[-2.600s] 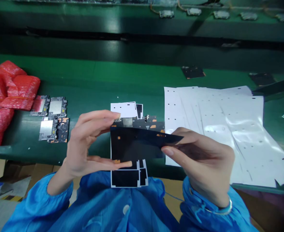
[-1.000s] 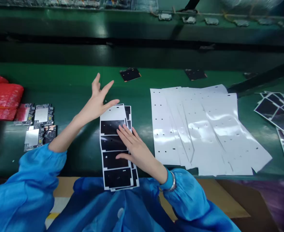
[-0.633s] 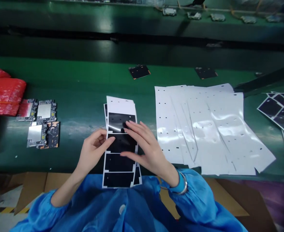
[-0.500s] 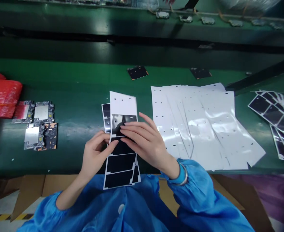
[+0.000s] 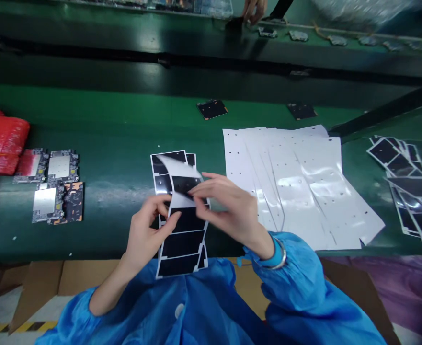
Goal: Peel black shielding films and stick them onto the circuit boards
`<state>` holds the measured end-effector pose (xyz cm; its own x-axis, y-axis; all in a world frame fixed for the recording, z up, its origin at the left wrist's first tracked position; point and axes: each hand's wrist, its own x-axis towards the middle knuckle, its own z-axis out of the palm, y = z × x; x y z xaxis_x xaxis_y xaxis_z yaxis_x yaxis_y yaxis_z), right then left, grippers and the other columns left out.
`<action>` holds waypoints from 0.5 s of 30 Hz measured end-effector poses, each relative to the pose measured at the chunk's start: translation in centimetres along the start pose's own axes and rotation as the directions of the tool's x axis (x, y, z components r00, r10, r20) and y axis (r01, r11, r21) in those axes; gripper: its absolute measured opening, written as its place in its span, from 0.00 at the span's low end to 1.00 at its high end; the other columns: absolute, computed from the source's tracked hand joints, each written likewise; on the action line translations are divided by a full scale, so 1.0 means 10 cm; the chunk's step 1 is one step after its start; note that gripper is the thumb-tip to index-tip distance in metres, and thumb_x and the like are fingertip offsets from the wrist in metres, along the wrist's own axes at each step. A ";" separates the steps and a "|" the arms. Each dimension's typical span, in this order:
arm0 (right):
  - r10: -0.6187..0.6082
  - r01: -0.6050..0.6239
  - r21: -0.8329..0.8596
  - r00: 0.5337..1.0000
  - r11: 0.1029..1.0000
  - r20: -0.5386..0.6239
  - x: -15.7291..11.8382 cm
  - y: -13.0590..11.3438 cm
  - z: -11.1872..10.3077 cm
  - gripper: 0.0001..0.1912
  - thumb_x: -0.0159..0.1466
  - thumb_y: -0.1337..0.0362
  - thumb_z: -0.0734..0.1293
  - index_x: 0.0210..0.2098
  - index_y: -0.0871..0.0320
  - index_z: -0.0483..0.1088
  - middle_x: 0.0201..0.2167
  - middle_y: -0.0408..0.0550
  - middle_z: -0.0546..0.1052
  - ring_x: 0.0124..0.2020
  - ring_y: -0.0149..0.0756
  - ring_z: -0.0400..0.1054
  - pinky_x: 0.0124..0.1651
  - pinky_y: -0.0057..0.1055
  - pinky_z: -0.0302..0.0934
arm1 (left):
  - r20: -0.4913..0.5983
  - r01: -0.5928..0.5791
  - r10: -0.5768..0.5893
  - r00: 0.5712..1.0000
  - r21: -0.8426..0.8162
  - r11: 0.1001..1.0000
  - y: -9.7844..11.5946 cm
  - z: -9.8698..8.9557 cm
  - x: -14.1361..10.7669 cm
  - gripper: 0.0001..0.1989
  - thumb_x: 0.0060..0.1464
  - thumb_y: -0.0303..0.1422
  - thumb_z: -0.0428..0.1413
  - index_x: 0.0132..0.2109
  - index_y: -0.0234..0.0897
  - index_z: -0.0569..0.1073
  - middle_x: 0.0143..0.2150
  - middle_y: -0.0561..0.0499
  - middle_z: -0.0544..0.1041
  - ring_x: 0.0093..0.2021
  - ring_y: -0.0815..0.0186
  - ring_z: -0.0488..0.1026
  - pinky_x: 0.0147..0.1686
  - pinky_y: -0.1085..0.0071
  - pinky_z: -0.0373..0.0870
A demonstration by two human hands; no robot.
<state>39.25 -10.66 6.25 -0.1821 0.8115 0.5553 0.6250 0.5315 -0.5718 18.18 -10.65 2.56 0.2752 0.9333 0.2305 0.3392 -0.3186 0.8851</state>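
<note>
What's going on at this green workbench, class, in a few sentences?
A person in blue sleeves is handling a strip of black stickers. Their left hand pinches its left edge, and their right hand grips the uppermost black sticker, which looks partly peeled from the white backing. Similar strips lie underneath. Circuit boards sit to the left, creased white sheets to the right.

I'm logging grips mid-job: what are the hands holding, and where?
The left hand holds the black-panelled sheet by its left edge. The right hand seems to pinch one black panel near its lower right edge; blur hides the exact contact.
</note>
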 end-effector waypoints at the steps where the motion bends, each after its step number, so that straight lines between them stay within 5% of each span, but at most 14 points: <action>1: 0.137 -0.129 0.082 0.986 0.988 -0.091 0.00 0.01 -0.02 0.07 0.66 0.72 0.69 0.34 0.54 0.76 0.33 0.41 0.84 0.35 0.34 0.81 0.50 0.39 0.78 | -0.052 0.018 -0.015 0.999 0.064 0.998 -0.07 0.02 -0.01 0.14 0.62 0.28 0.60 0.53 0.40 0.69 0.29 0.59 0.66 0.27 0.71 0.67 0.30 0.75 0.68; 4: 0.444 -0.361 0.295 0.845 0.885 -0.297 -0.04 0.00 -0.01 0.07 0.66 0.71 0.70 0.35 0.51 0.78 0.31 0.38 0.84 0.31 0.32 0.80 0.35 0.29 0.77 | -0.165 0.028 0.048 0.985 0.427 0.904 -0.23 0.09 -0.04 0.10 0.63 0.29 0.58 0.51 0.37 0.70 0.37 0.50 0.68 0.37 0.62 0.70 0.40 0.63 0.73; 6: 0.431 -0.339 0.346 0.871 0.875 -0.236 -0.07 -0.07 0.06 0.08 0.66 0.71 0.71 0.38 0.50 0.80 0.35 0.39 0.85 0.35 0.33 0.81 0.39 0.30 0.78 | -0.123 -0.004 0.084 0.989 0.539 0.842 -0.23 0.12 -0.04 0.09 0.64 0.31 0.56 0.51 0.36 0.74 0.47 0.41 0.68 0.47 0.55 0.70 0.49 0.53 0.73; 8: 0.315 -0.275 0.388 0.948 0.880 -0.044 -0.10 -0.14 0.14 0.10 0.67 0.70 0.71 0.43 0.49 0.80 0.44 0.42 0.86 0.45 0.36 0.82 0.50 0.34 0.78 | -0.053 -0.029 0.058 0.997 0.445 0.895 -0.16 0.11 -0.05 0.12 0.66 0.34 0.55 0.54 0.38 0.75 0.54 0.38 0.67 0.54 0.52 0.69 0.53 0.51 0.74; 10: 0.277 -0.266 0.452 0.960 0.851 0.044 -0.12 -0.16 0.19 0.10 0.69 0.68 0.70 0.46 0.50 0.80 0.49 0.45 0.85 0.51 0.38 0.81 0.55 0.38 0.77 | 0.014 0.011 -0.015 1.000 0.283 0.959 -0.09 0.07 -0.07 0.13 0.67 0.38 0.54 0.53 0.40 0.77 0.56 0.39 0.68 0.57 0.52 0.69 0.54 0.54 0.76; 13: 0.487 -0.403 0.561 0.874 0.723 0.001 -0.11 -0.07 0.20 0.09 0.68 0.64 0.71 0.47 0.49 0.80 0.48 0.46 0.85 0.50 0.37 0.80 0.52 0.38 0.78 | 0.065 0.103 -0.117 0.991 0.187 0.977 0.00 -0.02 -0.12 0.12 0.66 0.41 0.56 0.50 0.43 0.80 0.56 0.42 0.71 0.61 0.51 0.69 0.58 0.53 0.76; 15: 0.574 -0.498 0.625 0.813 0.601 0.095 -0.11 0.03 0.21 0.11 0.64 0.61 0.74 0.47 0.51 0.79 0.42 0.46 0.85 0.44 0.37 0.81 0.46 0.34 0.78 | 0.086 0.086 -0.102 0.991 0.180 0.980 0.04 -0.06 -0.16 0.12 0.65 0.40 0.57 0.51 0.44 0.80 0.58 0.43 0.71 0.61 0.52 0.70 0.60 0.52 0.75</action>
<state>38.02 -10.89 4.24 0.1383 0.9882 0.0656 -0.0077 0.0673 -0.9977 17.32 -12.15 2.80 0.3152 0.9434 0.1030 0.5176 -0.2619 0.8145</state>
